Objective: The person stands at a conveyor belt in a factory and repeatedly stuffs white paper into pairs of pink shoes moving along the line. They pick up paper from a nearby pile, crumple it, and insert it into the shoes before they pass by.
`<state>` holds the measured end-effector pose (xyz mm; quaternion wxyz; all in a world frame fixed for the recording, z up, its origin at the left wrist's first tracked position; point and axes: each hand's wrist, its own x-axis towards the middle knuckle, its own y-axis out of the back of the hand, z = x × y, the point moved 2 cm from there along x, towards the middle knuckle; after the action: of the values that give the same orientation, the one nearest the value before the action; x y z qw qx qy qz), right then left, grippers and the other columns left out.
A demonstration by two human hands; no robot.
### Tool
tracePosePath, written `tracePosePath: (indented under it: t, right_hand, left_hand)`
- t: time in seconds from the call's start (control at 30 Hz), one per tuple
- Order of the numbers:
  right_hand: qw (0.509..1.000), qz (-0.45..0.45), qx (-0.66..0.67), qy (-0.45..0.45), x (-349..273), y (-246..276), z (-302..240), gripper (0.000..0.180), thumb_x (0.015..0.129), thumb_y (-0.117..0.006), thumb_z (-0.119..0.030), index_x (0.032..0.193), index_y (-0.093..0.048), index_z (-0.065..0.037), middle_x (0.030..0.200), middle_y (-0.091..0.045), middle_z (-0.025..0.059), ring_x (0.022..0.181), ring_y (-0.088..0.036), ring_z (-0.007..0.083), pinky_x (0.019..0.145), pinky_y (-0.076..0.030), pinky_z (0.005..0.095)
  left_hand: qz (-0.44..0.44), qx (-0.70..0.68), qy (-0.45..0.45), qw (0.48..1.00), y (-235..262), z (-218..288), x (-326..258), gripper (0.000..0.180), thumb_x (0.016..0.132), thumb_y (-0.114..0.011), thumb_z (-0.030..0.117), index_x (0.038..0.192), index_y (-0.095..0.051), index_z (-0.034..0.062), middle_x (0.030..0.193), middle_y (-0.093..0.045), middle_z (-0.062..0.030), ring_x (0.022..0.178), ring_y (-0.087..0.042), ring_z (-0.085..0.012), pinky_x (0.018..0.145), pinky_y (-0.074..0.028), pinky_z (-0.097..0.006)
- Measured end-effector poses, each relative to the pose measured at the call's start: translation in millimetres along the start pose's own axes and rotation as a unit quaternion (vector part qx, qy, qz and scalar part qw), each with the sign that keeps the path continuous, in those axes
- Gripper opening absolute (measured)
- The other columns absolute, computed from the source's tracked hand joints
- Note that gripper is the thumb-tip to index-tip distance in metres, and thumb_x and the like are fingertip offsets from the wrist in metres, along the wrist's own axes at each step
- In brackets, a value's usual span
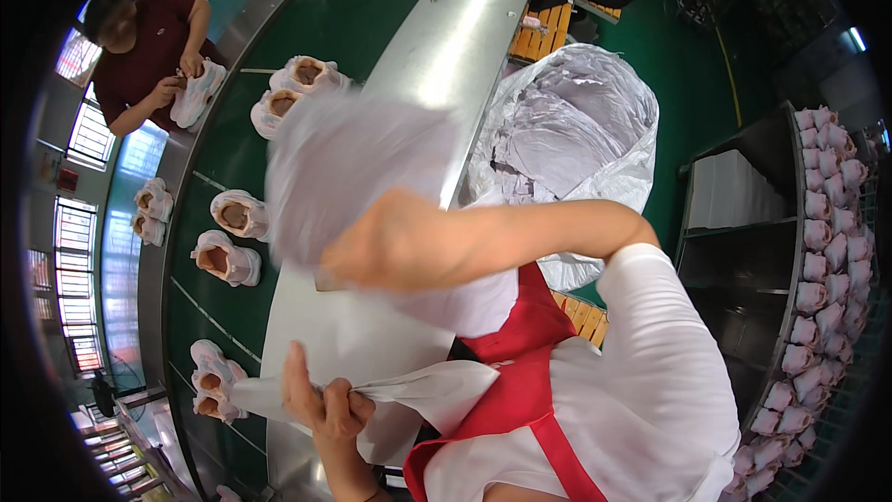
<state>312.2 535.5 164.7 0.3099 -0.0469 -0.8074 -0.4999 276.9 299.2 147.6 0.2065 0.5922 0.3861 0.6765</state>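
Observation:
My left hand [325, 409], low in the view over the metal bench [446, 28], has its index finger stretched out. Its other fingers curl closed on a thin white sheet of paper [427, 383], which is gathered in folds at the grip and spreads out on both sides. Smeared by motion, my right hand [386, 242] reaches across from the right, its fingers closed at the edge of a pale, blurred bundle of paper [358, 163]. More of this whitish paper shows below my right forearm.
A green conveyor belt [372, 14] carries several pairs of pale shoes [240, 212]. Across it, a person in a dark red shirt [153, 33] handles a shoe. Right of the bench stands a large silvery bag [576, 121] of paper; farther right, a rack [743, 270] holds many pinkish wrapped bundles [827, 260].

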Motion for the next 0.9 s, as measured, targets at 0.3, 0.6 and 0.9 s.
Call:
tracePosePath:
  t: [0.3, 0.6, 0.9]
  right_hand:
    - [0.923, -0.148, 0.355, 0.011, 81.3, -18.6, -58.9, 0.023, 0.084, -0.058, -0.023, 0.094, -0.061, -0.003, 0.088, -0.063, 0.0154, 0.082, -0.061, 0.0312, 0.073, -0.048, 0.0370]
    - [0.990, 0.001, 0.130, 0.056, 56.1, -25.6, -129.4, 0.092, 0.064, -0.073, -0.046, 0.138, -0.036, -0.008, 0.141, -0.034, 0.0192, 0.130, -0.034, 0.0377, 0.106, -0.021, 0.0528]
    - [0.779, -0.218, 0.561, -0.178, 71.0, -110.1, -101.1, 0.075, 0.063, -0.082, -0.021, 0.127, -0.047, -0.003, 0.119, -0.056, 0.0102, 0.109, -0.052, 0.0168, 0.093, -0.040, 0.0289]
  left_hand:
    - [0.120, 0.021, 0.128, 0.984, 54.2, -32.0, -12.3, 0.014, 0.086, -0.043, 0.008, 0.082, -0.052, -0.0020, 0.078, -0.057, -0.0160, 0.059, -0.049, -0.0293, 0.065, -0.047, -0.042]
    - [0.195, -0.064, 0.274, 0.940, 74.7, -40.3, -9.5, 0.038, 0.074, -0.058, -0.002, 0.111, -0.050, -0.0020, 0.089, -0.053, -0.0119, 0.063, -0.049, -0.0166, 0.052, -0.040, -0.026]
    - [0.286, -0.591, 0.388, 0.646, 45.5, -57.3, -7.0, 0.061, 0.080, -0.064, 0.019, 0.129, -0.032, 0.0001, 0.084, -0.052, -0.0028, 0.068, -0.046, -0.0045, 0.062, -0.035, -0.016]
